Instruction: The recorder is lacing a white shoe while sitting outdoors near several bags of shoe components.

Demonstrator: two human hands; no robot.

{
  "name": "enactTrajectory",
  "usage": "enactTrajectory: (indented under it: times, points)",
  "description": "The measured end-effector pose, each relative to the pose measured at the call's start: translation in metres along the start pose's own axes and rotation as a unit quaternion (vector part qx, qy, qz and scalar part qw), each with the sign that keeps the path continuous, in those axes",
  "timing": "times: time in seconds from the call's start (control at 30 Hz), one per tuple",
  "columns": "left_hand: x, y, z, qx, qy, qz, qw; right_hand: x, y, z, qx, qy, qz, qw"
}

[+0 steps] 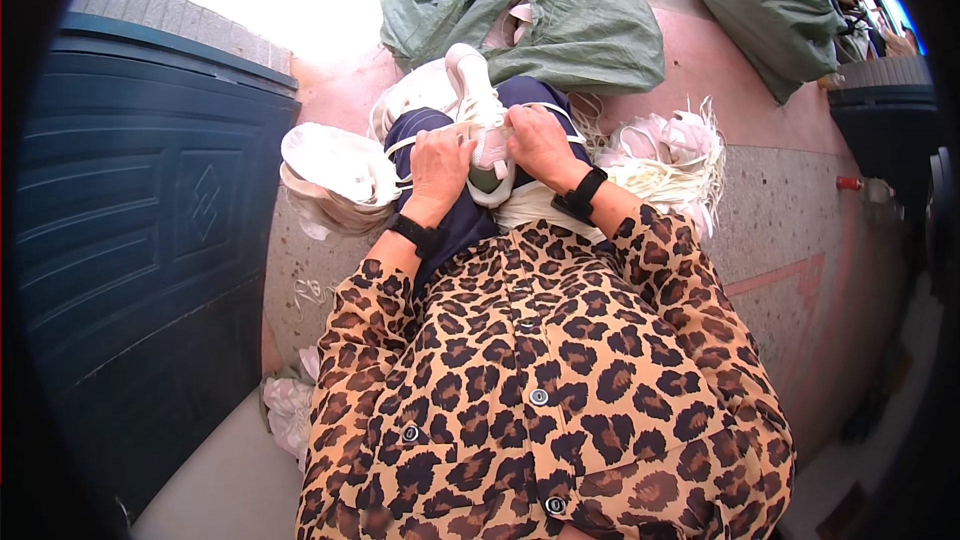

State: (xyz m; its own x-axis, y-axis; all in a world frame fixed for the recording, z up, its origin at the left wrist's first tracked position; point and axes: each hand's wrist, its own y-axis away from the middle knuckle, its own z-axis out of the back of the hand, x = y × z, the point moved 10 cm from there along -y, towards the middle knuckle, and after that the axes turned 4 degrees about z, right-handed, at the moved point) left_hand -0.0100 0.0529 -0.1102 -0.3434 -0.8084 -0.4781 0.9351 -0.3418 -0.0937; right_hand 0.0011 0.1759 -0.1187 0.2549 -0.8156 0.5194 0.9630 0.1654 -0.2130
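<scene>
Both hands, left (437, 166) and right (537, 143), clasping white shoe (478, 100); green sacks (570, 20) beyond

Two hands, left hand (438, 168) and right hand (540, 143), both at centre frame, closed on one white shoe (478, 100). Two black wristbands (416, 235), one per wrist. Two green sacks: one (560, 20) at upper centre, another (770, 0) at upper right. One bundle of pale laces (670, 175) right of centre. One dark blue door (130, 240) at left.
</scene>
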Motion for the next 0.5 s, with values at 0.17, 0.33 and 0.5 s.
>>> enactTrajectory:
  times: [0.17, 0.33, 0.5]
  points:
    - [0.018, -0.003, 0.0, -0.004, -0.096, 0.012, 0.995, 0.019, -0.005, -0.014, 0.08, 0.105, 0.089, 0.987]
    - [0.021, -0.004, 0.002, -0.009, -0.033, 0.013, 0.999, 0.024, -0.012, -0.019, 0.113, 0.181, 0.124, 0.969]
    - [0.013, -0.003, 0.001, 0.006, -0.036, -0.007, 0.999, 0.029, -0.008, 0.02, -0.023, 0.047, 0.171, 0.984]
